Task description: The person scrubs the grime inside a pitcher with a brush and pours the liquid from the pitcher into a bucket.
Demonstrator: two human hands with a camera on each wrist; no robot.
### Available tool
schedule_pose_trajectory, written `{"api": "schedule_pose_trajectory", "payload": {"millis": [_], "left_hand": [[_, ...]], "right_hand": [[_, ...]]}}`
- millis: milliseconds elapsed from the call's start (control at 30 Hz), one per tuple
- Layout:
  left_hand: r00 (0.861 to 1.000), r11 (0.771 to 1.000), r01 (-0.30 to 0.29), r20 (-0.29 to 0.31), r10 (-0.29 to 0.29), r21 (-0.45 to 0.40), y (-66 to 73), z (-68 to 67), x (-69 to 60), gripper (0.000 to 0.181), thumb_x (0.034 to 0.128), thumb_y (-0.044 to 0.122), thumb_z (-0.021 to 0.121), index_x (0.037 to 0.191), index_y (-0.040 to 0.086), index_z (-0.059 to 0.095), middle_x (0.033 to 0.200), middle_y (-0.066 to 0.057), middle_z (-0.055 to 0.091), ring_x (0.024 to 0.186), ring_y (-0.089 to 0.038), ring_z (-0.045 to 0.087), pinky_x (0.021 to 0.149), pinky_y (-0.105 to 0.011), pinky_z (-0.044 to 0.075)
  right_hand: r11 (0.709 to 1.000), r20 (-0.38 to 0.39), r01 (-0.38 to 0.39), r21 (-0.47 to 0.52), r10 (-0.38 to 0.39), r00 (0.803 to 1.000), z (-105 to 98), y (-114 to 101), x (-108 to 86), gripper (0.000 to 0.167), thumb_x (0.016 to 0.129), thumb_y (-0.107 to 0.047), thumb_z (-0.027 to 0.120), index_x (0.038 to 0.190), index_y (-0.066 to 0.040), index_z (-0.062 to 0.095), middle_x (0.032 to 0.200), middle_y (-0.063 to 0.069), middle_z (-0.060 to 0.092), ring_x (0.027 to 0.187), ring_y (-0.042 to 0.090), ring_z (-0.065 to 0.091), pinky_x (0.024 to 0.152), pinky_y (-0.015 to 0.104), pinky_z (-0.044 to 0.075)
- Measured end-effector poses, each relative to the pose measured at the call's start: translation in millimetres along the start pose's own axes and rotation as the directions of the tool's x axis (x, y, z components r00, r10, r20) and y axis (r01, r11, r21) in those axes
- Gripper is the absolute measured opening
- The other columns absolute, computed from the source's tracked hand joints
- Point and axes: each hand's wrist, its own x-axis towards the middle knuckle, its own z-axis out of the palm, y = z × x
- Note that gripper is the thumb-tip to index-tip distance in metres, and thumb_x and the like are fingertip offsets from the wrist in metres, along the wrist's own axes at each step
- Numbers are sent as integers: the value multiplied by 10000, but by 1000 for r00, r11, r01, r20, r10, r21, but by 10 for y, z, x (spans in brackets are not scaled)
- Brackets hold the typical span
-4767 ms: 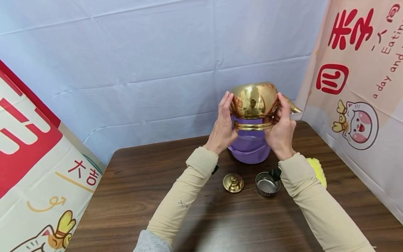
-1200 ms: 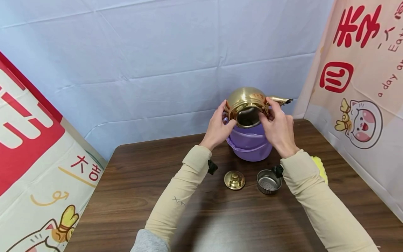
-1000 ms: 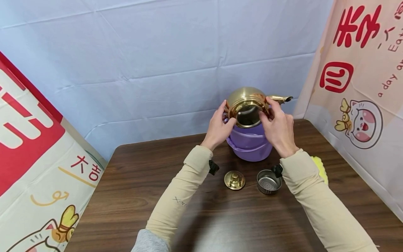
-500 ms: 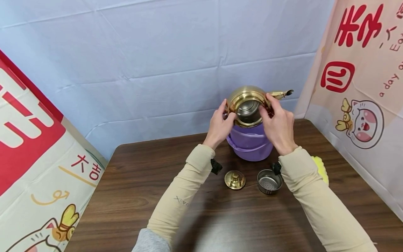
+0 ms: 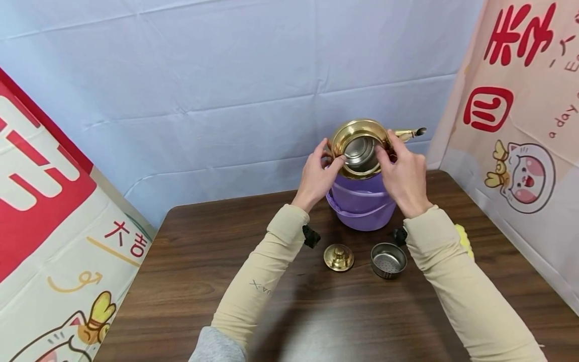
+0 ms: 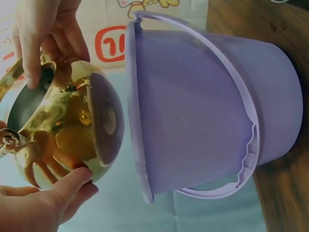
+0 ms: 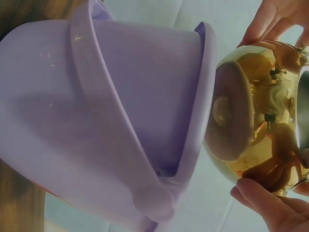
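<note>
Both hands hold a gold teapot (image 5: 362, 131) just above a purple bucket (image 5: 362, 206). Its round mouth faces up toward the head camera, showing a bare, ridged metal inside, and the spout points right. My left hand (image 5: 316, 176) grips the left side, thumb at the rim. On the spout side my right hand (image 5: 405, 176) grips the pot with its thumb at the rim. In the left wrist view the teapot's flat base (image 6: 104, 118) is turned toward the open top of the bucket (image 6: 193, 111). In the right wrist view a gap separates base and bucket in places.
In front of the bucket a gold lid (image 5: 339, 258) with a knob lies on the wooden table (image 5: 203, 261). Right of it stands a round metal strainer basket (image 5: 388, 261). A yellow sponge-like piece (image 5: 464, 241) is partly hidden behind the right sleeve. Cloth walls stand around the table.
Several seconds ago the teapot was upside down, mouth toward the bucket. It has been turned over, and over the last second its mouth has tipped further up toward the head camera. Both hands keep hold.
</note>
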Motion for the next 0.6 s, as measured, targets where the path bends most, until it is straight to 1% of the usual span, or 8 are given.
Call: {"api": "schedule_pose_trajectory", "payload": {"millis": [67,167,367,467,600], "left_hand": [[1000,1000,2,6,-2,-4,11,-2,-1,713,919,401,576,1533,228,259,1221,8,533,1176,-126,603,974,-267,478],[1000,1000,5,16,-5,-7,29,-8,-5,710,922,379,581,1534,222,258,1241,-7,514,1191,-136,597,964,-253,484],[999,1000,18,33,-18,-4,57,-43,-15,699,920,393,572,1530,242,265,1298,-30,495,1220,-151,577,968,-265,490],[1000,999,23,21,-23,24,65,-61,-16,688,914,413,567,1519,232,295,1295,-32,518,1209,-163,576,992,-288,477],[1000,998,25,-6,-24,59,67,-77,-14,664,905,418,567,1495,208,346,1251,-25,564,1176,-175,582,1012,-311,459]], "right_hand": [[1000,5,2,-6,-2,1000,-12,-3,10,464,954,-304,585,1372,-105,547,1202,261,624,965,515,625,850,568,481],[1000,17,6,-13,-6,1000,-31,-19,22,468,956,-302,579,1372,-90,543,1186,277,626,969,517,623,853,571,481],[999,42,21,-38,-20,999,-74,-68,41,459,965,-287,554,1369,-71,542,1128,318,635,863,528,625,801,579,482],[998,54,34,-57,-31,998,-90,-88,48,447,967,-279,549,1362,-69,550,1113,312,646,861,539,620,782,583,478],[996,82,41,-76,-35,996,-102,-113,54,432,973,-284,540,1352,-78,560,1092,282,672,881,540,621,771,582,477]]}}
